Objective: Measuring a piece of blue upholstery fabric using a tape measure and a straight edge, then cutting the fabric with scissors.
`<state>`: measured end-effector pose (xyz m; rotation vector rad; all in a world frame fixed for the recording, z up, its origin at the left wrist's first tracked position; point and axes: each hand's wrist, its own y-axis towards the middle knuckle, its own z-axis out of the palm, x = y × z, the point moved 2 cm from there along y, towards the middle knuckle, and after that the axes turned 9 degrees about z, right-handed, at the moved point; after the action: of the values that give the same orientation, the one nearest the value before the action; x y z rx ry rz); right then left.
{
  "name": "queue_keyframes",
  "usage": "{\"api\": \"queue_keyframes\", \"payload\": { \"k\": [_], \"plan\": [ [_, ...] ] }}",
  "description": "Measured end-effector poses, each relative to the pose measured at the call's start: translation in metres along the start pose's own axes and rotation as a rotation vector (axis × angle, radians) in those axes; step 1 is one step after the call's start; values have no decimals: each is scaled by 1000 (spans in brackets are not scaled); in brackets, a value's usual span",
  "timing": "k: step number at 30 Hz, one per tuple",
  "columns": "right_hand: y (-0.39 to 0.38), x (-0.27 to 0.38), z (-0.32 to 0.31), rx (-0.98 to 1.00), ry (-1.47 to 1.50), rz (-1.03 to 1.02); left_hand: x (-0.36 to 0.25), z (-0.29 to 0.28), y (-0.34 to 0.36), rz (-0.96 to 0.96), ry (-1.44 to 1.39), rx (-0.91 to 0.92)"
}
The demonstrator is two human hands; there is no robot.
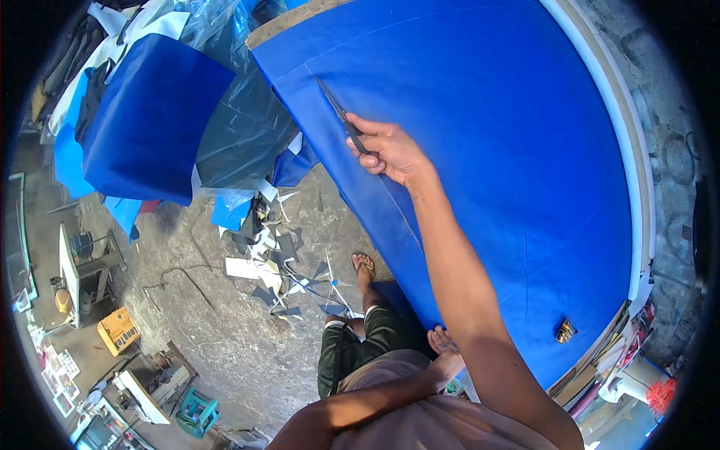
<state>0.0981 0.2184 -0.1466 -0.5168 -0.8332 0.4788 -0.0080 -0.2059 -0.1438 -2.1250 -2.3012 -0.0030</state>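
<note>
Near the worktop's left edge, scissors slice blue fabric, the right hand closed on their handles, cut partway along. Left hand presses the near edge; next: a straight line onward.

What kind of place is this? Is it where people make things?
Probably a small sewing or fabric-cutting workshop. The right hand works scissors along a big blue cloth on a table, cloth scraps litter the concrete floor, and a sewing machine table stands nearby.
</note>
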Motion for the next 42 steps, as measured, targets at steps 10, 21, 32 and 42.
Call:
{"api": "queue_keyframes", "payload": {
  "k": [10,21,32,42],
  "plan": [
    [23,11,5,1,-22,-11,5,-2,-3,9,5,-8],
    [32,18,10,28,-19,0,6,-4,-6,4,15,-7],
    [-11,4,-12,-105,-251,-121,12,-8,-4,-70,49,11],
    [-164,-20,-69,-990,-2023,-236,-6,17,-1,-125,-13,93]
  ]
}}
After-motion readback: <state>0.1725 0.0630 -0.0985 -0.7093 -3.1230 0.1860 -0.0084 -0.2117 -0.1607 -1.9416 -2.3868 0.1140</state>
